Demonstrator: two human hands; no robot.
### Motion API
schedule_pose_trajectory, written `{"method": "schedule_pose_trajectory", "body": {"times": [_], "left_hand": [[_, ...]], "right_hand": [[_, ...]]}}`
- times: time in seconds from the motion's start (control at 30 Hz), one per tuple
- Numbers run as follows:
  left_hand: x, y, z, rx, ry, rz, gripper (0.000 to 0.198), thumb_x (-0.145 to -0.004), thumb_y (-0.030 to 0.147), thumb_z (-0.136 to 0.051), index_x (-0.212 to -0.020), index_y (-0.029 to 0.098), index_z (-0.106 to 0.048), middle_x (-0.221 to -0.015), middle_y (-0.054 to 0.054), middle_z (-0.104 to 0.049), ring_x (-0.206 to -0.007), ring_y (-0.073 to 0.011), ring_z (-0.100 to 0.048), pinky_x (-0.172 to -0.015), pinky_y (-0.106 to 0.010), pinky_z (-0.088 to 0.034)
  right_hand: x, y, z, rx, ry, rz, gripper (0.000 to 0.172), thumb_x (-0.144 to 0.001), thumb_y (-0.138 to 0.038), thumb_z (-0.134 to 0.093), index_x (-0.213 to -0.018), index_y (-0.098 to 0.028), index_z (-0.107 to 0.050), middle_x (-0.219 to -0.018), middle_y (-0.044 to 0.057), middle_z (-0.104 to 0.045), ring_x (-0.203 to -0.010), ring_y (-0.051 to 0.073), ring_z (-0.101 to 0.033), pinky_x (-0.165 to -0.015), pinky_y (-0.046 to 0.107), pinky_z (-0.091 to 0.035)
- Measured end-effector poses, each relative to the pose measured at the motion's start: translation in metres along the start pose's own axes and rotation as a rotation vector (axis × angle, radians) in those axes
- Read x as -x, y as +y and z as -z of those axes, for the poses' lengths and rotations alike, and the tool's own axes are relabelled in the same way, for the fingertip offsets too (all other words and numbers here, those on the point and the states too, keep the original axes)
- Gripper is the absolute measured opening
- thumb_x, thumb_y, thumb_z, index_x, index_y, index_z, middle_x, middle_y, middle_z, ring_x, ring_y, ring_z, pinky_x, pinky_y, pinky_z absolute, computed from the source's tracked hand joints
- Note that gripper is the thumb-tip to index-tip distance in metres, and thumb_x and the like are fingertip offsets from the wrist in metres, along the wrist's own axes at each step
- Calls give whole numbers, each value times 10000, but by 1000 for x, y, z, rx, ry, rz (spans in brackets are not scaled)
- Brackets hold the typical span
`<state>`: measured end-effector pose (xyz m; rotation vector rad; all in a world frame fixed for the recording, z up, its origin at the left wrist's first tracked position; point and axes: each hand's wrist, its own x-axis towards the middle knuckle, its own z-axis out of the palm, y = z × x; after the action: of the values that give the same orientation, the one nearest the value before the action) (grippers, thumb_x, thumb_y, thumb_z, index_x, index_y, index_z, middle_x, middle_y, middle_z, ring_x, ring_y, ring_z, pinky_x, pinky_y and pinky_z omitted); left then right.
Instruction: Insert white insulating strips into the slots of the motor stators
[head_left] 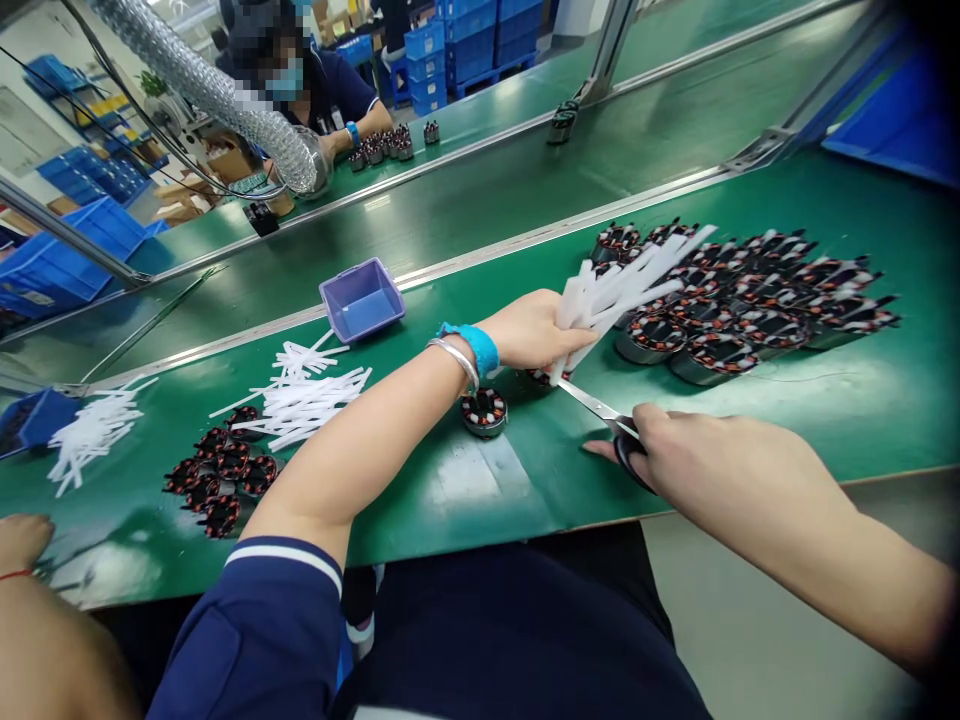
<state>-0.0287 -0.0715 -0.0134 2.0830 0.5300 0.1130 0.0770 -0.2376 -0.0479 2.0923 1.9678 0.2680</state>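
Observation:
My left hand (532, 330) is closed around a bundle of white plastic strips (626, 285) that fan out up and to the right. My right hand (705, 460) grips black-handled scissors (600, 412), their blades pointing at the lower end of the bundle. A small round motor stator (484, 411) with copper windings lies on the green table (480, 490) just below my left wrist. Another stator is partly hidden under my left hand.
Several stators (750, 300) are packed together at the right. More stators (221, 470) and loose white strips (307, 395) lie at the left, with a purple tray (362, 298) behind. Across the conveyor a co-worker (330, 95) handles parts. Another person's hand (22, 540) rests bottom left.

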Motion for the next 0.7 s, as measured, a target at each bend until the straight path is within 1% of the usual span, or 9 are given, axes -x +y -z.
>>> {"method": "schedule_pose_trajectory", "body": {"times": [0.1, 0.17, 0.33, 0.4, 0.47, 0.53, 0.57, 0.6, 0.7], "left_hand": [[2, 2, 3, 16, 7, 63, 236, -858, 225, -492, -646, 128, -529, -534, 16, -539, -461, -79, -473, -489, -222, -395], [5, 2, 8, 16, 18, 76, 224, -852, 236, -508, -653, 132, -522, -539, 28, -523, -477, -78, -469, -513, -226, -398], [12, -3, 24, -39, -28, 11, 248, -816, 296, -563, -641, 121, -557, -614, 16, -546, -592, -92, -493, -614, -246, -397], [11, -4, 27, -93, 3, -6, 300, -751, 375, -643, -621, 123, -545, -592, 28, -488, -583, -91, -446, -602, -253, -361], [8, -5, 25, -130, 90, -35, 401, -604, 462, -757, -665, 127, -545, -610, 44, -446, -592, -89, -404, -593, -251, -328], [4, -3, 20, -156, 153, -59, 532, -467, 496, -821, -752, 128, -563, -653, 44, -460, -622, -100, -407, -599, -251, -321], [1, -2, 17, -173, 149, -64, 548, -453, 495, -825, -772, 129, -573, -663, 40, -478, -631, -109, -420, -604, -253, -323], [-1, -1, 14, -189, 132, -60, 505, -487, 485, -810, -763, 130, -580, -658, 36, -491, -630, -115, -432, -607, -257, -324], [-6, 3, 8, -208, 77, -35, 275, -683, 393, -671, -661, 138, -569, -592, 31, -492, -583, -110, -444, -601, -259, -317]], "right_hand": [[-1, -1, -4, 19, 9, -24, 325, -886, -411, -545, -676, -165, -527, -498, 100, -608, -467, 257, -631, -416, 253, -122], [2, 0, -6, 25, 16, -32, 326, -885, -423, -547, -678, -174, -519, -503, 88, -611, -467, 254, -634, -420, 255, -120], [26, 14, -12, -4, 15, -93, 429, -758, -616, -631, -712, -203, -523, -483, 28, -584, -464, 260, -632, -418, 257, -131], [31, 20, -14, -23, -20, -151, 451, -738, -646, -633, -733, -208, -528, -473, 19, -574, -481, 265, -638, -420, 259, -145], [28, 23, -14, -25, -56, -189, 449, -756, -642, -619, -742, -203, -530, -501, 34, -593, -509, 271, -649, -422, 262, -157], [20, 24, -13, -20, -58, -181, 442, -781, -628, -601, -743, -193, -531, -549, 54, -619, -536, 273, -657, -427, 265, -158], [15, 23, -12, -20, -51, -162, 436, -794, -618, -592, -743, -189, -532, -571, 63, -628, -549, 273, -661, -431, 267, -157], [10, 23, -11, -20, -42, -142, 428, -808, -606, -581, -745, -185, -534, -590, 71, -636, -562, 272, -664, -434, 268, -156], [-5, 24, -9, -25, -20, -87, 392, -843, -560, -556, -777, -174, -545, -641, 93, -656, -596, 268, -670, -445, 270, -161]]}}
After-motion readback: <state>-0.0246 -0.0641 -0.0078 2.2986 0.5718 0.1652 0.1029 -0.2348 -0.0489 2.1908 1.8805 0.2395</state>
